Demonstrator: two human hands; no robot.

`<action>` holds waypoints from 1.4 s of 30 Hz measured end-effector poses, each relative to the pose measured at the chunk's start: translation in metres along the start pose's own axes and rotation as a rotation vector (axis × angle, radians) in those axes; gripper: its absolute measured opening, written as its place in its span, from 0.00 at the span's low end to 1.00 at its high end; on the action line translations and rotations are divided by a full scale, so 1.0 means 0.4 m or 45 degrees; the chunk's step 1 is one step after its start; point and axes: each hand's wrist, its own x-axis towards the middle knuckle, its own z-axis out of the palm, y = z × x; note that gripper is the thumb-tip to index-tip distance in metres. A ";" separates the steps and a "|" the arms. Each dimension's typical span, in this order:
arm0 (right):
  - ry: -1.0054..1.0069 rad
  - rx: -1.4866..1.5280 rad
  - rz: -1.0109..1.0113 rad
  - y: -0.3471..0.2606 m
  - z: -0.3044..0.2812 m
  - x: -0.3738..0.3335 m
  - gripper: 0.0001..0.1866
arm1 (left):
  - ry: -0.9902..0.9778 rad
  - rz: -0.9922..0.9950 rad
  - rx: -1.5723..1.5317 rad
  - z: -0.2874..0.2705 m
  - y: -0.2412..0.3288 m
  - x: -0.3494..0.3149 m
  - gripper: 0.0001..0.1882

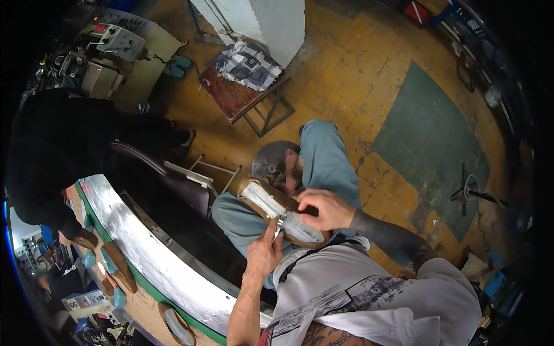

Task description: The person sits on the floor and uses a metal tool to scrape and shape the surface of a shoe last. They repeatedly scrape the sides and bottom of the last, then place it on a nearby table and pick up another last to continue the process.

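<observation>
A brown shoe (262,200) lies bottom up across my lap, its pale whitish underside facing me. My left hand (264,252) is closed round a small shiny metal tool (281,222), which looks like pincers; its tip is at the middle of the shoe's underside. The tool's handles are mostly hidden in the palm. My right hand (328,210) grips the shoe's right edge, with thumb and fingers bent in over it.
On my left runs a long bench with a metal strip (133,225); brown shoes (120,266) and blue-green shoe lasts (119,297) lie on it. Another person (63,150) stands there, one hand at a shoe. A dark chair (167,179) and a stool with cloth (231,95) stand ahead.
</observation>
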 end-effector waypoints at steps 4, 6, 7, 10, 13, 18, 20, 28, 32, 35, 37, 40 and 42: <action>-0.241 0.973 0.541 0.074 0.047 0.100 0.49 | 0.109 0.123 0.017 0.030 -0.050 -0.013 0.32; -0.449 1.235 0.615 0.102 0.076 0.140 0.61 | 0.120 0.104 -0.014 0.040 -0.055 -0.026 0.31; -0.459 1.185 0.597 0.112 0.086 0.151 0.63 | 0.114 0.069 -0.049 0.042 -0.049 -0.035 0.30; -0.488 0.992 0.568 0.124 0.102 0.183 0.67 | 0.072 -0.062 -0.050 0.021 -0.013 -0.052 0.30; -0.506 0.798 0.567 0.112 0.100 0.201 0.66 | -0.074 -0.135 0.089 -0.044 0.041 -0.050 0.31; -0.486 0.654 0.607 0.085 0.107 0.202 0.71 | -0.323 -0.162 0.387 -0.213 0.101 -0.005 0.36; -0.445 0.589 0.570 0.084 0.109 0.203 0.72 | -0.044 -0.003 0.144 -0.215 0.111 0.059 0.38; -0.365 0.484 0.628 0.049 0.107 0.205 0.73 | -0.031 -0.100 0.402 -0.186 0.016 0.157 0.38; -0.364 0.542 0.644 0.017 0.078 0.190 0.71 | 0.503 0.164 -0.163 -0.154 0.008 0.125 0.37; -0.369 0.515 0.592 0.006 0.071 0.192 0.70 | 0.385 0.305 0.162 -0.127 0.014 0.124 0.37; -0.349 0.402 0.593 0.008 0.074 0.192 0.69 | 0.095 0.029 0.281 -0.109 0.020 0.120 0.37; -0.261 0.409 0.603 0.016 0.092 0.179 0.67 | 0.396 0.183 -0.077 -0.098 0.024 0.105 0.36; -0.262 0.353 0.542 0.023 0.099 0.164 0.68 | 0.534 0.402 -0.196 -0.095 0.030 0.089 0.34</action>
